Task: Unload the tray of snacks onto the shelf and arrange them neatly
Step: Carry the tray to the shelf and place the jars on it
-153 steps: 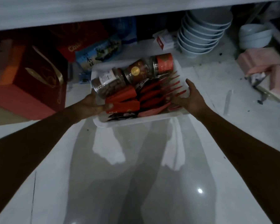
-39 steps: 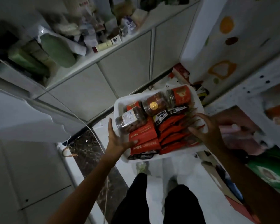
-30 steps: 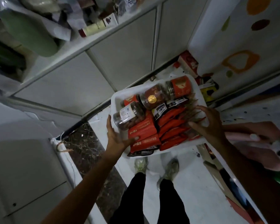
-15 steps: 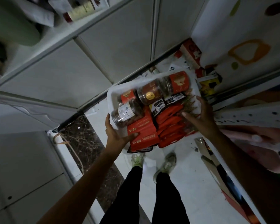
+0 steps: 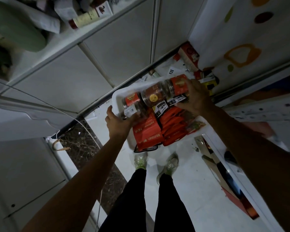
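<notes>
I hold a white tray [image 5: 116, 96] at waist height above the floor. It carries three clear snack jars and several red snack packets [image 5: 172, 127]. My left hand [image 5: 117, 122] grips the tray's left edge, with the thumb against the jar with a white label [image 5: 132, 111]. My right hand [image 5: 196, 96] is curled around the right end of the red-lidded jar [image 5: 177, 84] at the tray's far right. Beside it lies a jar with a yellow sticker [image 5: 153, 96], and a smaller orange-lidded jar [image 5: 130, 99] lies to the left.
A white shelf [image 5: 69, 39] at upper left is crowded with a green bag [image 5: 15, 30], boxes and wrappers, with cabinet doors [image 5: 117, 47] below it. Red boxes [image 5: 187, 55] sit on the floor beyond the tray. A speckled white surface [image 5: 264, 113] is at right. My feet stand below the tray.
My right hand left the tray's right edge and moved up onto the red-lidded jar at the far end. My left hand alone keeps hold of the tray, which has shifted slightly right.
</notes>
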